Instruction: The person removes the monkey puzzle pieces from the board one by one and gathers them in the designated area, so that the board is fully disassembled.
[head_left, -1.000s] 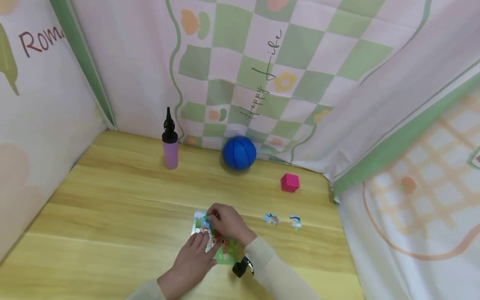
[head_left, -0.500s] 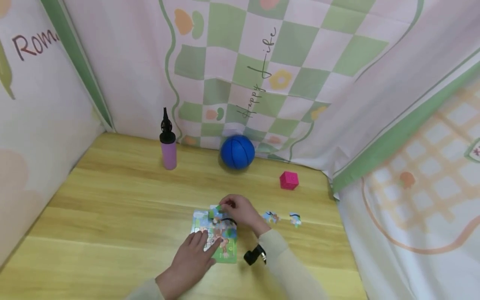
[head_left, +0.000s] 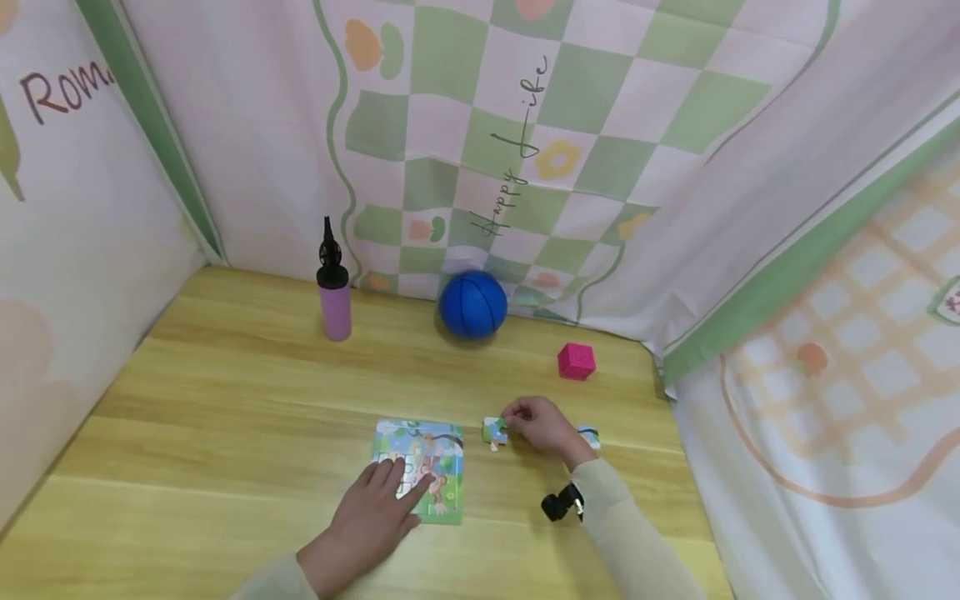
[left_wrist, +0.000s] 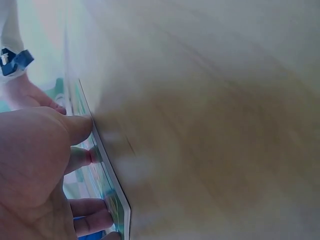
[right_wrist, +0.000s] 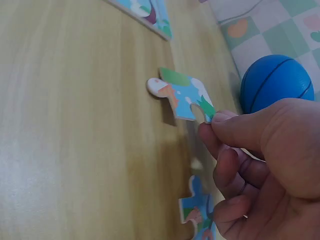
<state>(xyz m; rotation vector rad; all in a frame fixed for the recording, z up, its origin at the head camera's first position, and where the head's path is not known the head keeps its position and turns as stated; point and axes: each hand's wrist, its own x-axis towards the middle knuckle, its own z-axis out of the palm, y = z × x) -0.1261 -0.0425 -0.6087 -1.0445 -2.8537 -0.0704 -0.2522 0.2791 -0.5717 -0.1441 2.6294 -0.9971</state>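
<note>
My left hand (head_left: 367, 521) lies with its fingers spread on the lower left part of a jigsaw puzzle (head_left: 446, 510) printed with a cartoon scene. In the left wrist view the thumb touches the edge of the puzzle board (left_wrist: 115, 182). Right of the board, my right hand (head_left: 547, 429) pinches a puzzle piece (right_wrist: 182, 95) by one corner between thumb and forefinger, just above the table. Another puzzle piece (right_wrist: 192, 207) lies below that hand; in the head view the hand covers it. A further puzzle piece (head_left: 590, 437) shows beyond the right wrist.
A pink cube (head_left: 576, 361) sits at the back right of the wooden table (head_left: 225, 400). By the curtain stand a blue ball (head_left: 473, 305) and a purple pump (head_left: 335, 310) with a black nozzle. Cloth walls (head_left: 67, 208) border the table.
My right hand has carried the pinched piece from over the puzzle out to the right, towards the loose pieces. My left hand stays on the puzzle, which has slid slightly left in the view.
</note>
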